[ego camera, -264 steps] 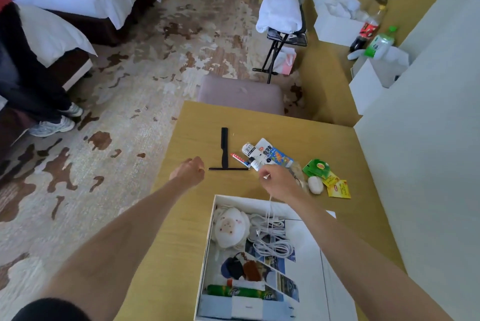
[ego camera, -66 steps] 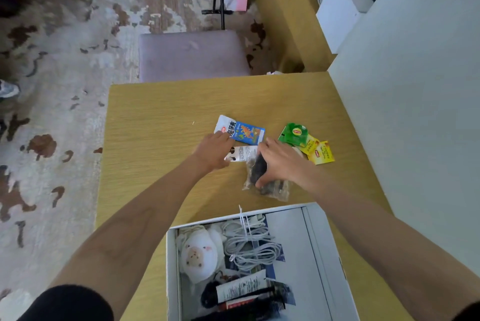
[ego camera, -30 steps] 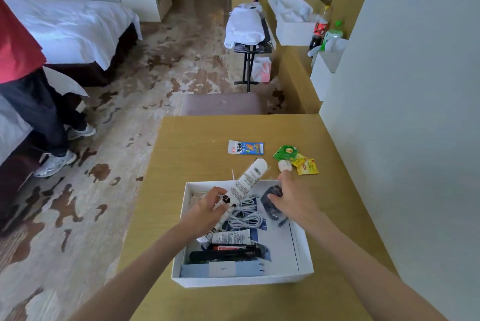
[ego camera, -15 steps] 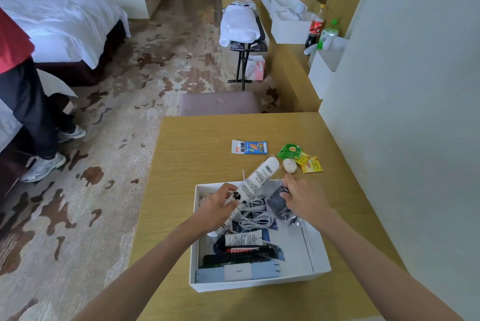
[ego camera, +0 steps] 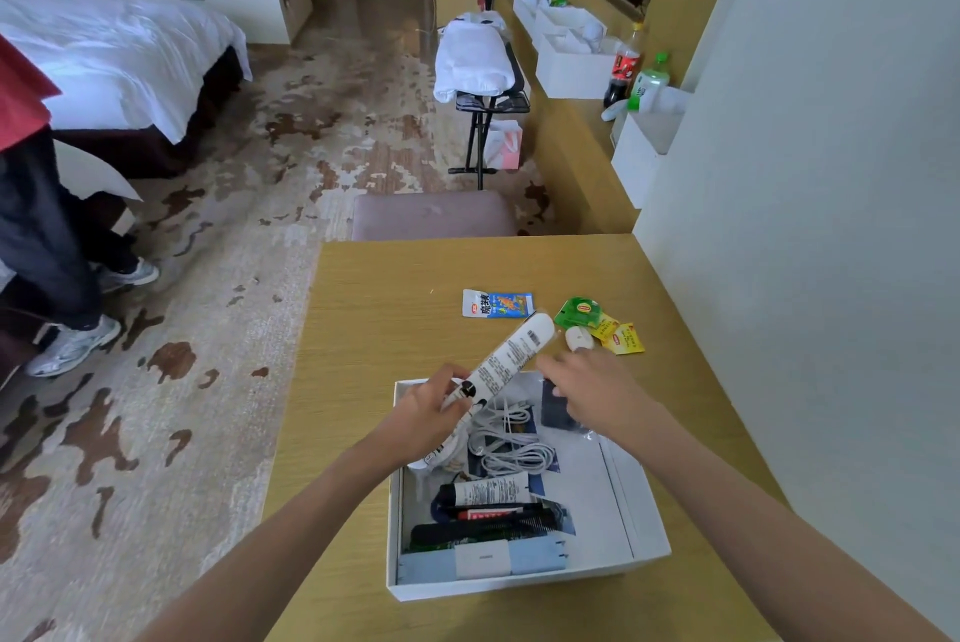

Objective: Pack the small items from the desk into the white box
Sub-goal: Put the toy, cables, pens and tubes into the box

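Head view: right hand (ego camera: pixel 597 397) has released the dark pouch (ego camera: pixel 555 406) into the white box (ego camera: pixel 519 585); fingers loose, empty. Meanwhile left hand (ego camera: pixel 421 420) still grips the white tube (ego camera: pixel 511 358), likely next in.

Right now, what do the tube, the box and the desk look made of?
Tube, held by the left hand: probably soft plastic, slightly shiny white with printed text and a barcode.
Box: likely cardboard, matte white, with thin straight walls and sharp corners.
Desk: wood or wood-look laminate, a smooth yellowish top with fine grain lines; which of the two, I cannot tell.
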Demonstrator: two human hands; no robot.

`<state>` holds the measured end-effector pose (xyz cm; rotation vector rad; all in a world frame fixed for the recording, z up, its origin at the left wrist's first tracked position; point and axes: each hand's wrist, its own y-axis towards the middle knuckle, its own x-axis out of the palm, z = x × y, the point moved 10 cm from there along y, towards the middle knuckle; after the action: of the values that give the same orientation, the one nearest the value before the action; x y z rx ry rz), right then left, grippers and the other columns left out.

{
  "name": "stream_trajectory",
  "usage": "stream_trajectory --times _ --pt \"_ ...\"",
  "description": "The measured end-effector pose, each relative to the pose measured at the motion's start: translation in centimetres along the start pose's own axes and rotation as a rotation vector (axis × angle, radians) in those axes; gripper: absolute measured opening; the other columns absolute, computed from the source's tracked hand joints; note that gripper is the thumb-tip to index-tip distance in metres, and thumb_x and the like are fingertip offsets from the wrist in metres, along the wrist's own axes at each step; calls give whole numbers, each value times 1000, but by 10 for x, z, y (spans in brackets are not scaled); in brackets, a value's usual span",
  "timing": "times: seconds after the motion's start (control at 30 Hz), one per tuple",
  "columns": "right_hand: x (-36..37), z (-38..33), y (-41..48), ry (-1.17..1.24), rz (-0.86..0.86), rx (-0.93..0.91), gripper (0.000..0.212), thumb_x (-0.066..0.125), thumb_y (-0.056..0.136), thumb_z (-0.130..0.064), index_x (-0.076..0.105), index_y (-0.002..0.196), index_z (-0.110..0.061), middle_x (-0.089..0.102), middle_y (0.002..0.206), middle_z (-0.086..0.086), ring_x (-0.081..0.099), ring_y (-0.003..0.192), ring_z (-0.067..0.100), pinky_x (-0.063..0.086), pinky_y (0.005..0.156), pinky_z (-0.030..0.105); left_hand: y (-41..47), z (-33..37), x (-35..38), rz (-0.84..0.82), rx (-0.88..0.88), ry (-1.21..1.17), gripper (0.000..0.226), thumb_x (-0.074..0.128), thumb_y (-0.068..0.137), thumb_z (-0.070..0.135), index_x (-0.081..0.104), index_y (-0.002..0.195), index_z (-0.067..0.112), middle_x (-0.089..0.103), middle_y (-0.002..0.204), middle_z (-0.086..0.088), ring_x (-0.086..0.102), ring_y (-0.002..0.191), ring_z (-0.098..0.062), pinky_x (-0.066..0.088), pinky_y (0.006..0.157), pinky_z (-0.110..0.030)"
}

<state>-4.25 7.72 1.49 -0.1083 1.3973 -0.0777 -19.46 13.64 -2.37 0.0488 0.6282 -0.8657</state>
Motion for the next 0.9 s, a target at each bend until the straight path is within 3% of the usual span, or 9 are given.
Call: stream_trajectory --times 0.1,0.23,0.33,0.43,0.5,0.57,0.7,0.8,0.9 --pt "-12 -5 5 -52 10 -31 30 57 89 -11 47 117 -16 64 98 3 62 89 26 31 64 33 -2 1 -1 8 1 -20 17 47 95 30 42 110 37 66 95 3 49 49 0 40 46 -21" --pt "8 -3 4 -8 -198 -12 13 56 92 -11 45 92 -19 56 84 7 58 79 25 37 62 33 -4 2 -2 24 -2 -45 19 48 95 28 42 112 35 66 96 0 47 48 0 39 45 -22" --pt "32 -3 3 92 -291 -7 4 55 95 -16 51 96 -16 57 93 11 58 85 27 38 64 33 -8 4 3 15 -1 -18 25 47 96 27 41 120 27 64 94 3 47 45 2 37 43 -18" --pt "39 -2 -1 126 -220 5 15 56 93 -11 57 107 -10 64 109 11 61 100 28 48 76 37 -12 6 6 22 -22 32 27 46 96 30 40 122 26 55 91 19 50 57 4 40 51 -16" --pt "37 -5 -7 35 -105 -18 25 56 91 -11 57 115 -12 63 116 7 58 107 24 48 87 37 -15 6 7 25 -35 45 25 46 96 32 40 121 28 52 92 22 54 70 -5 42 56 -17" --pt "37 -10 -18 6 -10 -18 32 56 91 -21 54 123 -14 57 125 4 50 115 23 41 95 36 -18 6 8 24 -33 20 23 46 96 31 41 118 28 58 97 15 53 60 -5 40 50 -15" --pt "68 -9 -43 29 -187 74 55 64 85 -40 46 131 -16 37 141 8 38 128 29 40 96 42 -21 7 9 20 -38 -4 22 47 97 29 42 118 25 61 108 4 59 70 -15 47 55 -23" --pt "78 -12 -45 12 -208 99 55 64 87 -25 41 136 -16 27 148 9 33 133 32 42 97 42 -22 6 12 20 -69 28 28 47 97 28 42 124 22 57 120 0 62 103 -26 52 77 -35" --pt "80 -15 -41 57 -161 115 60 60 86 -6 35 140 -13 25 151 9 29 136 33 45 95 42 -23 7 15 20 -72 53 30 47 96 28 42 125 23 56 129 -5 61 105 -25 53 78 -35"
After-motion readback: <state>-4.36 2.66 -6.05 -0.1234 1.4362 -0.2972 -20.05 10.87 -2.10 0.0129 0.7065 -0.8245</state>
